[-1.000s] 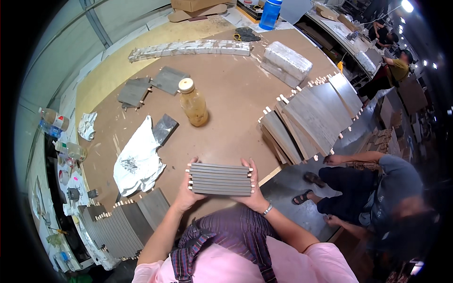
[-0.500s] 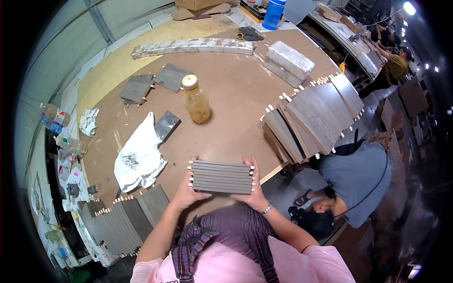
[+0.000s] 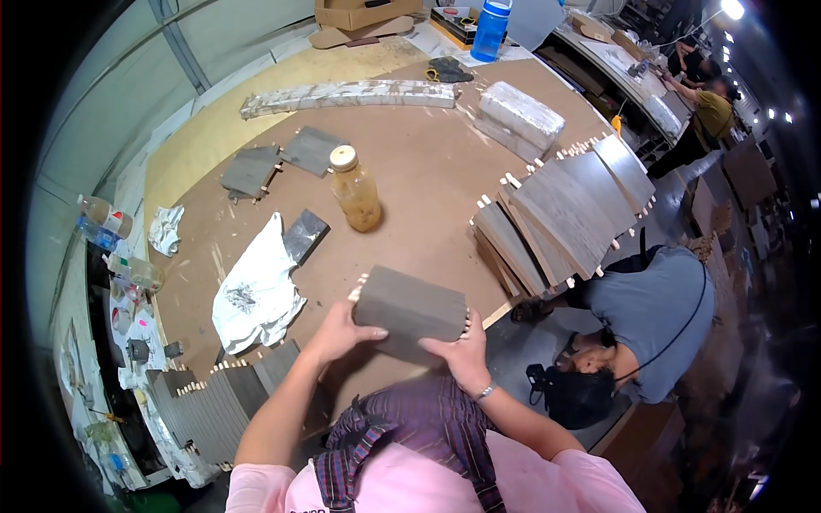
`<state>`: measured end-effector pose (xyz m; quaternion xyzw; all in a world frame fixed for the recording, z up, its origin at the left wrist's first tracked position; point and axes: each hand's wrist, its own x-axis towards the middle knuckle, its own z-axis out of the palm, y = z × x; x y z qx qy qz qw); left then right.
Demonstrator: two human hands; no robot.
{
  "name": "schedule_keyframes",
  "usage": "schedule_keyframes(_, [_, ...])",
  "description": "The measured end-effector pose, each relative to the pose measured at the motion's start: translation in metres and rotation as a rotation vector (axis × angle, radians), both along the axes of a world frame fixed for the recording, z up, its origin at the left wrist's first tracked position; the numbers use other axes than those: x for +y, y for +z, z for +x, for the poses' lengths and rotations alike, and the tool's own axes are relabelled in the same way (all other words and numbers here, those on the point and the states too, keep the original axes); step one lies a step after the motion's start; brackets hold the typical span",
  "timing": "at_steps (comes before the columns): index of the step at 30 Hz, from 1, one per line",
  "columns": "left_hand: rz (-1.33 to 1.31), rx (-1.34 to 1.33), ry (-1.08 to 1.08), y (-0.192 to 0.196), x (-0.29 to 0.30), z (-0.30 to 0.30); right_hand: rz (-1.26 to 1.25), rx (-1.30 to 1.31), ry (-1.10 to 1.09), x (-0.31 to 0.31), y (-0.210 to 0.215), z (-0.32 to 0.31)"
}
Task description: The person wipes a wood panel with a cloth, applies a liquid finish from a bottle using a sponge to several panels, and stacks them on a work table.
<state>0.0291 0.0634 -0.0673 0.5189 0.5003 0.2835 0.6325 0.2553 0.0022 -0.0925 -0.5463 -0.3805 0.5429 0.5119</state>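
Between my two hands is a stack of grey wooden boards point(image 3: 410, 306) with pale dowel pegs along both short ends. The broad face of the top board is turned up toward me, and the stack is slightly skewed. My left hand point(image 3: 349, 329) closes on its left end, thumb lying on the top face. At the right end my right hand point(image 3: 462, 349) grips it the same way, fingers partly hidden under it. The stack is over the near edge of the brown-covered table point(image 3: 428, 205). Just beyond stands a bottle of yellowish liquid point(image 3: 357, 192) with a cream cap.
Fanned pegged boards point(image 3: 560, 218) lie at the table's right edge; a row of boards point(image 3: 218, 406) stands at near left. A stained white cloth point(image 3: 256, 295) lies beside a dark block point(image 3: 305, 237). Near the right edge, a co-worker in a grey shirt point(image 3: 654, 321) bends low.
The stack has tipped, so its broad top face shows instead of the layered edges. It is also turned slightly clockwise. Both hands have kept hold, with thumbs now on top.
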Motion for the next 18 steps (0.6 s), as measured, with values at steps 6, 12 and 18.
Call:
schedule_keyframes(6, [-0.050,0.134,-0.252,-0.002,0.069,0.040,-0.470,0.261,-0.124,0.002,0.008,0.031])
schedule_keyframes(12, [-0.060,0.185,-0.372,-0.013,0.122,0.084,-0.504,0.280,-0.210,0.019,-0.004,0.056])
schedule_keyframes(18, [0.012,0.321,-0.432,-0.014,0.141,0.110,-0.525,0.316,-0.197,0.024,-0.014,0.067])
